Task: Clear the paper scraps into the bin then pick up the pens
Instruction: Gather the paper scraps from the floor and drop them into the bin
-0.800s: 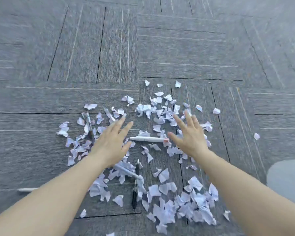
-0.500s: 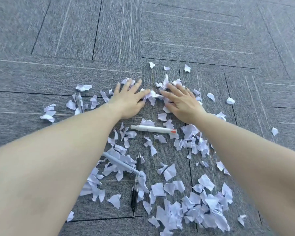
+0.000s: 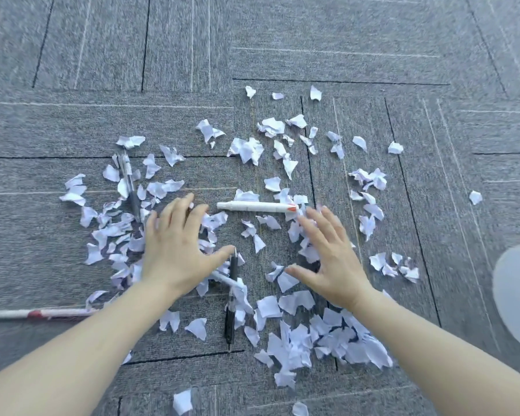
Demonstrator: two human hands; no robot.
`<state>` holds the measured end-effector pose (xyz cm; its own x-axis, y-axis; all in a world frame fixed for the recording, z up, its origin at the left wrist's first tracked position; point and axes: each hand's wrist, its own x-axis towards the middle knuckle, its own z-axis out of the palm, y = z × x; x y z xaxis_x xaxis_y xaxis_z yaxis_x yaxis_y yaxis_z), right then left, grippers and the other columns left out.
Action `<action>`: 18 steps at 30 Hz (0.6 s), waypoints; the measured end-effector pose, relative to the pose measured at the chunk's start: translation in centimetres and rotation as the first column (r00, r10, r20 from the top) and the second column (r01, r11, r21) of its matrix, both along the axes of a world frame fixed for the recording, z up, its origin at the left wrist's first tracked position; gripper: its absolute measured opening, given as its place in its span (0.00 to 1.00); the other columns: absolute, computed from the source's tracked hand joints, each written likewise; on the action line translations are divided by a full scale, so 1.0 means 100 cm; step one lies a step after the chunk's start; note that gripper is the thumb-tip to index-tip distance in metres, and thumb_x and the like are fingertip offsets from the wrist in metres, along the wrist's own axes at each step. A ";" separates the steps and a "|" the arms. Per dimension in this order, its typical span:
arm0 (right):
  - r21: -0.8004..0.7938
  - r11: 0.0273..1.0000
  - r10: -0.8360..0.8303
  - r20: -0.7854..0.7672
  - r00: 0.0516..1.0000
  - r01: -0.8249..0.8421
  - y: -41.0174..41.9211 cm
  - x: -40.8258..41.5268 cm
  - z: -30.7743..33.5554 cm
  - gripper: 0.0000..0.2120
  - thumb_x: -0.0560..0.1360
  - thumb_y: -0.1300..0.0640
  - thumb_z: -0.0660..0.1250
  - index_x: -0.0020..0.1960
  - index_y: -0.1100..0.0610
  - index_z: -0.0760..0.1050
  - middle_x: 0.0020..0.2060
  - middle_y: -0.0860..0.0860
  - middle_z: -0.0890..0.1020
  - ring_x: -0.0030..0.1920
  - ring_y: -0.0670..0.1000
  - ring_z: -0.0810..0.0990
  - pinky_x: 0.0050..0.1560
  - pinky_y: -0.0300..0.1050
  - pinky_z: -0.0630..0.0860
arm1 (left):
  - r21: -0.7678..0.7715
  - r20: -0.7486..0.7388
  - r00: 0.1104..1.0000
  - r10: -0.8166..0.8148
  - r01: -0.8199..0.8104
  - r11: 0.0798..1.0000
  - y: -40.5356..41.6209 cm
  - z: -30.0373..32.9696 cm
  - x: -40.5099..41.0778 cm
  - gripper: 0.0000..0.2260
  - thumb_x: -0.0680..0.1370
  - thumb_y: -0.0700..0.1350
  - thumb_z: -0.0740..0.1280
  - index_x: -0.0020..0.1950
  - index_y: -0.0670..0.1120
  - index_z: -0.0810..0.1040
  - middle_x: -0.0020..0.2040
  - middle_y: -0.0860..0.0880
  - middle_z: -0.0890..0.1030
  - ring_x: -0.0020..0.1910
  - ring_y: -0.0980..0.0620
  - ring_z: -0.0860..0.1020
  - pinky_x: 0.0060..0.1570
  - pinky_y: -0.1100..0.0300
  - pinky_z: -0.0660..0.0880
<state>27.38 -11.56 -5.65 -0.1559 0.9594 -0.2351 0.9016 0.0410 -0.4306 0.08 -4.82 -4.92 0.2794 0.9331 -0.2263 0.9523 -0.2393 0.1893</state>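
Several torn white paper scraps lie scattered over the grey carpet. My left hand and my right hand lie flat with spread fingers on the scraps in the middle, palms down, about a hand's width apart. A white pen with a red tip lies crosswise just beyond both hands. A black pen lies lengthwise between my wrists, crossing a pale pen partly hidden under my left hand. A clear pen lies at the far left among scraps. Another white pen lies near the left edge.
Grey carpet tiles with dark seams cover the whole floor. A pale rounded shape shows at the right edge; what it is I cannot tell. No bin is in view.
Both hands have drawn back toward me from the far scraps, past the white red-tipped pen, and spread apart. Scraps near the far edge have shifted. The view has tilted.
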 end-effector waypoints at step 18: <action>0.079 0.881 0.437 0.237 0.868 -0.466 -0.019 -0.064 0.008 0.14 0.69 0.66 0.69 0.53 0.59 0.71 0.41 0.54 0.75 0.28 0.50 0.68 0.21 0.42 0.60 | -0.118 -0.085 0.847 -0.525 0.514 0.849 0.011 0.004 -0.015 0.09 0.82 0.51 0.51 0.46 0.49 0.63 0.36 0.53 0.72 0.31 0.52 0.74 0.25 0.60 0.69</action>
<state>21.02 -13.42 -4.86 -0.5409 0.8196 -0.1889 0.8383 0.5072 -0.2000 -1.39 -3.72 -4.56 0.6863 0.6330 -0.3582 0.7089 -0.6923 0.1346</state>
